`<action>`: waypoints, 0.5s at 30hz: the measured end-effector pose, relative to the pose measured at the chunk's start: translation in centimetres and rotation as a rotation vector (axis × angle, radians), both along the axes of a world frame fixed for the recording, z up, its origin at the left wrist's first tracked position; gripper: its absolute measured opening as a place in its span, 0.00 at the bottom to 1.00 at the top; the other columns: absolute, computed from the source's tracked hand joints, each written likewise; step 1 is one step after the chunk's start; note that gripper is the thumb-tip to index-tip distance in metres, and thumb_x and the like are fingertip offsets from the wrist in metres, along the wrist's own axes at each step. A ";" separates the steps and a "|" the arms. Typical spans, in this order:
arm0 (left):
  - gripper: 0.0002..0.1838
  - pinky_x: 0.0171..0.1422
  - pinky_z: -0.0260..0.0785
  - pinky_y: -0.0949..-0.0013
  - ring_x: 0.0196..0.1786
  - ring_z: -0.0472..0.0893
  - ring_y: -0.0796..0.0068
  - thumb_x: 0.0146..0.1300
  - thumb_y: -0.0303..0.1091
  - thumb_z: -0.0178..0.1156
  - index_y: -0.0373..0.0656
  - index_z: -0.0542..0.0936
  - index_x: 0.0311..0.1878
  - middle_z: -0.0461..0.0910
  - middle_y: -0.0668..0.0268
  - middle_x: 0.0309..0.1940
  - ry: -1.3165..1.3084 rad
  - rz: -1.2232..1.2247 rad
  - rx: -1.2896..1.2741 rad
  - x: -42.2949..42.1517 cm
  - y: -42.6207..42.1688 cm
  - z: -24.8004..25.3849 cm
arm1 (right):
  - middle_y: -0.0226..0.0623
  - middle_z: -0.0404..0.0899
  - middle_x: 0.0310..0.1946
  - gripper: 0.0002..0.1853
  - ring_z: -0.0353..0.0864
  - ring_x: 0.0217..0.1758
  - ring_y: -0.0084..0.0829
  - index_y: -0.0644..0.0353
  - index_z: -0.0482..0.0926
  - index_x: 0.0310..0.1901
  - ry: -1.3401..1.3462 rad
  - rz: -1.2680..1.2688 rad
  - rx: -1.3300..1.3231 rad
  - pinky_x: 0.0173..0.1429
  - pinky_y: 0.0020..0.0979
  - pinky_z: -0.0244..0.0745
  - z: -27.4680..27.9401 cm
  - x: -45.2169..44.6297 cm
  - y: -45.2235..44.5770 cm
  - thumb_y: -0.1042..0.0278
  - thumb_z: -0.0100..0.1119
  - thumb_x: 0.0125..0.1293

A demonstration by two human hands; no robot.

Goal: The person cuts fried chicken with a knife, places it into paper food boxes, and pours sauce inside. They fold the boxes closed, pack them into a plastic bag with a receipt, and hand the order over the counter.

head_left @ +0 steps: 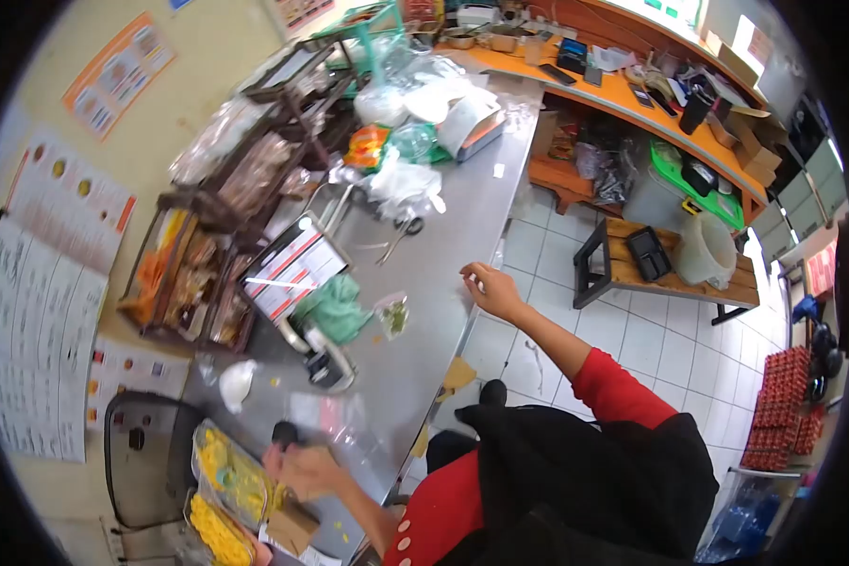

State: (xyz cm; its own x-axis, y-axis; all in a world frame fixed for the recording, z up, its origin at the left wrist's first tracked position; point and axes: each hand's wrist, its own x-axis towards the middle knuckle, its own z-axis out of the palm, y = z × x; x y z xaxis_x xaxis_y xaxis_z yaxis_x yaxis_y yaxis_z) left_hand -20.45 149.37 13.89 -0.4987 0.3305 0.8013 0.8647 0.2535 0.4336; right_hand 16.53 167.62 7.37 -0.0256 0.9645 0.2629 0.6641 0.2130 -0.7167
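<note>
My left hand (309, 472) is over the near end of the steel table (424, 283), beside clear trays of yellow food pieces (231, 476). Its fingers are blurred, close to a small black round object (285, 434); whether they grip anything I cannot tell. Clear plastic bags (340, 420) lie flat just beyond it. My right hand (491, 290) hangs out by the table's edge, fingers loosely bent and apart, with nothing in them. Between the hands and the wall are a green cloth (335, 309), a small clear bag of green bits (393, 315) and a printed sheet on a board (297, 269).
Scissors (410, 226) lie farther along the table, before piled plastic bags (406, 184). A dark rack (226, 208) with packets stands against the wall. A wooden bench (623, 259) holds a black tray (647, 253) and a white bucket (706, 250). An orange counter (575, 85) runs behind.
</note>
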 end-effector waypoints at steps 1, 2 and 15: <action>0.13 0.55 0.66 0.59 0.49 0.74 0.59 0.62 0.26 0.54 0.38 0.75 0.49 0.74 0.55 0.48 0.081 -0.331 -0.032 4.8 5.0 -0.5 | 0.33 0.80 0.39 0.06 0.80 0.32 0.35 0.55 0.75 0.41 0.025 -0.023 0.011 0.38 0.36 0.73 0.1 1.1 1.5 0.68 0.54 0.63; 0.13 0.54 0.65 0.59 0.49 0.74 0.60 0.57 0.22 0.55 0.41 0.78 0.46 0.75 0.56 0.47 0.105 -0.689 -0.096 9.5 10.0 -0.9 | 0.34 0.81 0.37 0.06 0.80 0.32 0.34 0.56 0.76 0.41 0.181 -0.075 0.005 0.38 0.34 0.74 -0.5 3.7 3.8 0.68 0.55 0.63; 0.31 0.69 0.53 0.53 0.65 0.62 0.55 0.53 0.28 0.64 0.45 0.67 0.62 0.62 0.56 0.65 -0.333 -1.127 -0.439 34.0 39.3 -5.3 | 0.35 0.83 0.29 0.05 0.81 0.28 0.28 0.61 0.80 0.36 0.379 -0.279 -0.080 0.34 0.29 0.75 2.2 25.2 18.6 0.71 0.58 0.60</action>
